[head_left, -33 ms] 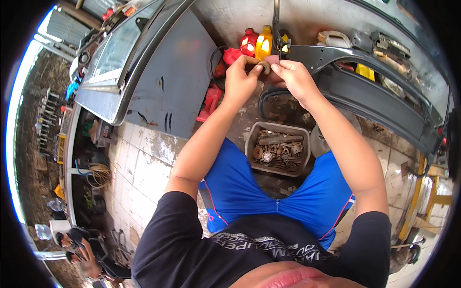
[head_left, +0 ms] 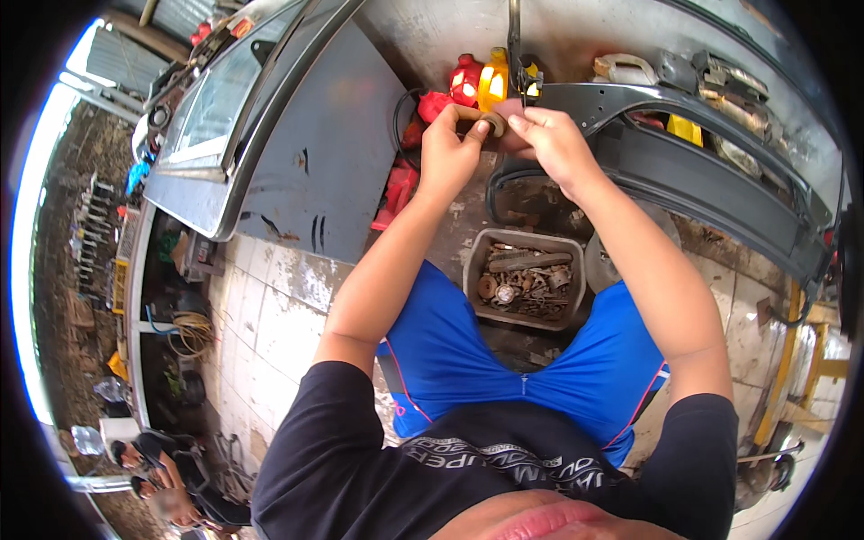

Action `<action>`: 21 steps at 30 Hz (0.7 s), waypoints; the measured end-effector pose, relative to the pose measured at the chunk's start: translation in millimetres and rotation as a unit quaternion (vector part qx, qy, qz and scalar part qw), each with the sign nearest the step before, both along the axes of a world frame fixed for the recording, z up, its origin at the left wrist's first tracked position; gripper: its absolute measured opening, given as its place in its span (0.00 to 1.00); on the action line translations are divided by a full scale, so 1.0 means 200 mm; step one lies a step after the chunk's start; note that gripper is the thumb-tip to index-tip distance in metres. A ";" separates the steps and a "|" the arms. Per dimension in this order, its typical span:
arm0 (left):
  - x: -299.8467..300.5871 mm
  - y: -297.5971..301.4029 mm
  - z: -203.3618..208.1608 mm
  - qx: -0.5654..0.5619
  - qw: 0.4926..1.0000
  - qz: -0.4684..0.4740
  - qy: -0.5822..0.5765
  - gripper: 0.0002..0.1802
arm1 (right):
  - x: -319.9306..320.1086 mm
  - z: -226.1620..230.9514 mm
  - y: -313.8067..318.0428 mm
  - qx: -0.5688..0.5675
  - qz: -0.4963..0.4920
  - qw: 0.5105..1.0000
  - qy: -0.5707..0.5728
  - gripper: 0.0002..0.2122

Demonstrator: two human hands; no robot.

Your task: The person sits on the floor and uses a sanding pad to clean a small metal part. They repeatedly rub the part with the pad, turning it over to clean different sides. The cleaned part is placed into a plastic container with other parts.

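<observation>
In my left hand (head_left: 453, 150) is a small round brownish metal ring (head_left: 492, 124), pinched between thumb and fingers. My right hand (head_left: 555, 144) is closed on a folded reddish sheet that looks like sandpaper (head_left: 511, 112). The sheet lies close against the right side of the ring; whether they touch I cannot tell. Both hands are raised in front of me, beyond my knees. Below them, between my legs, a grey plastic tub (head_left: 472, 270) holds several rusty bolts, nuts and other metal parts.
A grey vehicle door panel (head_left: 315, 135) leans at the left. Behind my hands stand red (head_left: 465, 81) and yellow (head_left: 493, 83) containers. A dark curved body panel (head_left: 702, 175) is at the right. Coiled hose (head_left: 190, 331) lies at the left; other people (head_left: 166, 472) sit at the lower left.
The whole view has shifted slightly. My right hand has moved a little with the sheet beside the ring; both hands keep their hold.
</observation>
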State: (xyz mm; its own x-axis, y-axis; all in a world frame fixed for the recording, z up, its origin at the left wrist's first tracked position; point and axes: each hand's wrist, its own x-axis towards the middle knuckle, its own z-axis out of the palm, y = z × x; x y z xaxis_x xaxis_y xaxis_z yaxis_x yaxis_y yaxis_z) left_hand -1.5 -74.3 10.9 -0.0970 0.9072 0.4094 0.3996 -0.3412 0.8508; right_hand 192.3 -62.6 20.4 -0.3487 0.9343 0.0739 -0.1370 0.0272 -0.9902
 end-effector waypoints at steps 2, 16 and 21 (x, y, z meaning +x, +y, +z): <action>0.02 -0.03 0.04 -0.015 1.000 0.017 -0.020 0.07 | 0.01 0.10 -0.03 0.025 -0.037 0.995 0.093 0.15; 0.00 0.06 -0.03 0.006 0.997 -0.009 -0.073 0.06 | 0.00 -0.05 0.11 0.135 -0.076 0.981 -0.115 0.18; 0.04 0.03 0.01 0.000 0.999 -0.013 -0.040 0.06 | -0.01 -0.10 0.15 0.130 -0.060 0.988 -0.066 0.18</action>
